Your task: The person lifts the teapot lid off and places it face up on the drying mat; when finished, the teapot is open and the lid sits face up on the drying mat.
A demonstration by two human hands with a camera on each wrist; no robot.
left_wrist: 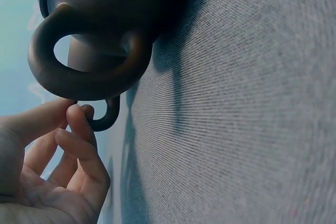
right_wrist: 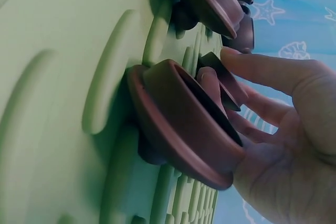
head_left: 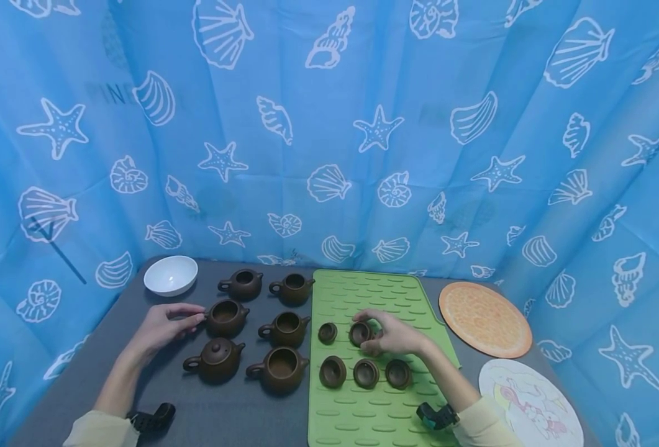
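My left hand (head_left: 163, 327) pinches the loop handle of a small dark brown lidless teapot (head_left: 227, 318) on the left side. In the left wrist view a nearer teapot (left_wrist: 113, 3) partly covers the pinched handle. Over the green mat (head_left: 357, 428), my right hand (head_left: 392, 335) grips a small brown teapot lid (head_left: 359, 334) between thumb and fingers. Several other lids lie upside down around it, among them a small lid (head_left: 327, 333) to its left and a middle-front lid (head_left: 366, 374). One teapot (head_left: 217, 361) in the front left wears its lid.
More lidless teapots stand between my hands, such as the front teapot (head_left: 281, 370) and the back teapot (head_left: 292, 289). A white bowl (head_left: 171, 275) sits at the back left. An orange round mat (head_left: 486, 320) and a white printed disc (head_left: 530, 403) lie at right. A blue curtain (head_left: 329, 136) hangs behind.
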